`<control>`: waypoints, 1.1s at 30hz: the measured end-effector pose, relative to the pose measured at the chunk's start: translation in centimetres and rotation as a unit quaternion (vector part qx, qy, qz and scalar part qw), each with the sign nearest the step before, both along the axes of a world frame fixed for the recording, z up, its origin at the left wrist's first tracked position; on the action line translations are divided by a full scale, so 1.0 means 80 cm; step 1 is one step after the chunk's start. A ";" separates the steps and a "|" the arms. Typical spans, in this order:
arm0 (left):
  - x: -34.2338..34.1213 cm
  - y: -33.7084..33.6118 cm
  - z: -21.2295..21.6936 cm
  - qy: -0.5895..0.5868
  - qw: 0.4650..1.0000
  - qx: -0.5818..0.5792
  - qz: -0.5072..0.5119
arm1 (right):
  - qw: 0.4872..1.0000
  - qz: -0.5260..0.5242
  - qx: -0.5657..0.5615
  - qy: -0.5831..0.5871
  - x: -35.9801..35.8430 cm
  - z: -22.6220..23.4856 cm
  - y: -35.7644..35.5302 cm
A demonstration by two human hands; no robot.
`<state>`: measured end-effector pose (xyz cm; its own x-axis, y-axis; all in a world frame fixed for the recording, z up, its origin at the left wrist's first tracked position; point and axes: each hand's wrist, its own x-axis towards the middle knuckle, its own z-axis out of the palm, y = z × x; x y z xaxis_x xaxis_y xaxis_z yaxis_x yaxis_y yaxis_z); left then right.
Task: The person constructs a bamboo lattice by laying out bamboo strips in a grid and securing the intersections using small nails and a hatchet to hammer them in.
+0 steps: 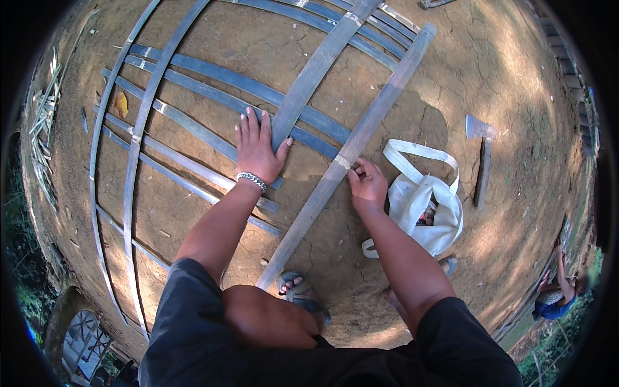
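A lattice of long flat bamboo strips (193, 122) lies on cracked dry earth. My left hand (258, 145) rests flat, fingers spread, on the crossing strips beside a wide diagonal slat (316, 68). My right hand (366, 182) pinches a pale binding tie on a second long diagonal slat (367, 126), which runs from the upper right down to my sandalled foot (298, 291). A metal bracelet (251, 180) sits on my left wrist.
A white cloth tote bag (425, 203) lies just right of my right hand. Beyond it an axe (481, 155) rests on the ground. Loose bamboo slivers (45, 122) pile at the left rim. Another person (558, 293) crouches at the far lower right.
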<state>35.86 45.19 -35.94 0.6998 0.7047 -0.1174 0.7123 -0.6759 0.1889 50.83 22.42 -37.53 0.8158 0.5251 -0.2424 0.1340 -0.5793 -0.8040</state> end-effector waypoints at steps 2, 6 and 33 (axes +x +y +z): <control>-0.001 0.001 0.002 0.013 1.000 0.002 0.002 | 1.000 -0.006 0.010 0.009 -0.003 0.000 0.001; 0.003 0.001 0.006 0.024 1.000 -0.014 0.010 | 1.000 -0.010 0.013 0.015 -0.001 0.000 0.001; 0.005 0.000 0.005 0.020 1.000 -0.016 0.005 | 1.000 -0.004 0.007 0.016 0.004 0.006 0.000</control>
<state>36.23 45.20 -35.56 0.6869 0.7072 -0.1676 0.7266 -0.6628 0.1810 51.18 22.40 -37.04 0.8119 0.5216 -0.2621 0.1024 -0.5692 -0.8158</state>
